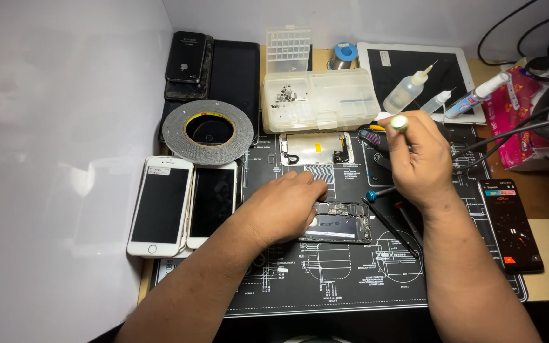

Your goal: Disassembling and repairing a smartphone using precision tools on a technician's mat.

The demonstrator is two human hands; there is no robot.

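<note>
Black mat [325,279], white diagram lines

- The light is bright and comes from above, a bit to the far side.
- The white wall [65,159] on the left shines so much that it looks washed out, with a soft pale glare patch on it.
- The black mat [325,279] is lit well, and its white lines look sharp.
- The left hand [287,206] and right hand [417,159] drop only small, soft shadows on the mat.
- The near edge and the far right corner are dim.
- The phone [511,223] on the right glows by itself.
- Things look clear in the middle and a little soft at the edges.
</note>
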